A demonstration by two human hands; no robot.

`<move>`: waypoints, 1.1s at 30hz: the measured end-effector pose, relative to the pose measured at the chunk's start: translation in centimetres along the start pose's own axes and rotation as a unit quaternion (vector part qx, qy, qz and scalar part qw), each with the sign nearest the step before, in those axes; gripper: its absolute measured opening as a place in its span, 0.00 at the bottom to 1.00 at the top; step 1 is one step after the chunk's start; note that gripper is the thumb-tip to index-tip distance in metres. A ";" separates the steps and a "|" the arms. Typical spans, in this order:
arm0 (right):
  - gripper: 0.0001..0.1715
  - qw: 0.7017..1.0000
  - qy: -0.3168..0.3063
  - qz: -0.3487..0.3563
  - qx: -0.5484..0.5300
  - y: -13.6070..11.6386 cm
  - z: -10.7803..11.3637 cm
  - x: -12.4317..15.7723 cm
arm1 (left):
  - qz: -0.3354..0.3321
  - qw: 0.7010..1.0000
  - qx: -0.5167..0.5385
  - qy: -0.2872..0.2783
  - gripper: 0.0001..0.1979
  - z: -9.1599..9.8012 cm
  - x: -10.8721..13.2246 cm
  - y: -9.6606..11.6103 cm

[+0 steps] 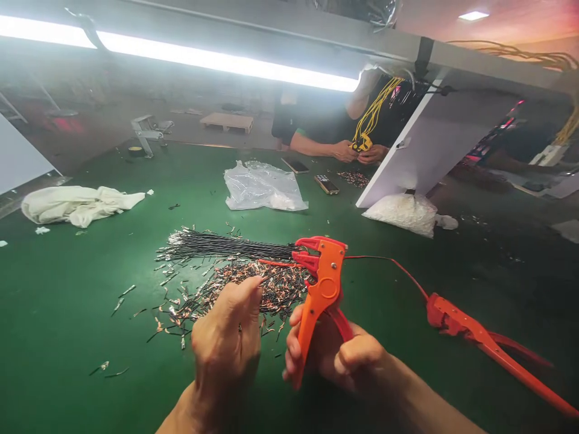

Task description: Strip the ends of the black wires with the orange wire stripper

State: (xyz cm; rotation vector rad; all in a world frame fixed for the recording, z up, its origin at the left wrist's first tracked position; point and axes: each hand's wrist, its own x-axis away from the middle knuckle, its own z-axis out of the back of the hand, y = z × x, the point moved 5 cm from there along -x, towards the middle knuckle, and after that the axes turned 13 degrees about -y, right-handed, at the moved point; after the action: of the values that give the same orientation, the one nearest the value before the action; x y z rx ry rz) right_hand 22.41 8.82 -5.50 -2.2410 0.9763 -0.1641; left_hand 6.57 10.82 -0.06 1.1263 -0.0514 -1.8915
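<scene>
My right hand (335, 352) is wrapped round the handles of an orange and red wire stripper (326, 283), held upright with its jaws to the left. To the left of the tool is my left hand (230, 331), thumb raised and apart from the fingers, with nothing visible in it; its fingertips are partly hidden. Behind the hands lies a bundle of black wires (235, 246) with silvery ends at the left; its right end meets the jaws in view. A pile of short wire scraps (266, 280) with coppery ends spreads below the bundle. A thin red strand (371, 257) shows right of the jaws.
A second red wire stripper (479, 337) lies at the right. Farther back are a clear plastic bag (262, 184), two phones (326, 184), a white cloth (81, 205) and a white filled bag (402, 214) by a slanted panel (420, 138). Another person's hands (357, 152) hold a yellow tool opposite.
</scene>
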 end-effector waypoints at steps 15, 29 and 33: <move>0.29 0.987 -0.045 -0.103 -0.116 1.5 0.1 0.9 | -0.067 0.996 0.004 -0.059 0.09 -1.3 0.6 0.9; 0.23 0.982 -0.066 -0.104 -0.141 1.9 -0.6 0.9 | -0.076 0.983 0.070 -0.152 0.12 -2.7 1.3 1.3; 0.21 0.983 -0.059 -0.098 -0.141 1.9 -0.8 0.8 | -0.074 0.986 0.068 -0.134 0.11 -2.6 1.2 1.5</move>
State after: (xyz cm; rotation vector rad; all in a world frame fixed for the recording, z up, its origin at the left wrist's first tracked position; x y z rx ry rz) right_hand 21.57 6.86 -6.17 -2.5738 0.7519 0.0214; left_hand 9.26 10.08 -1.69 0.9790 -0.2562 -2.1915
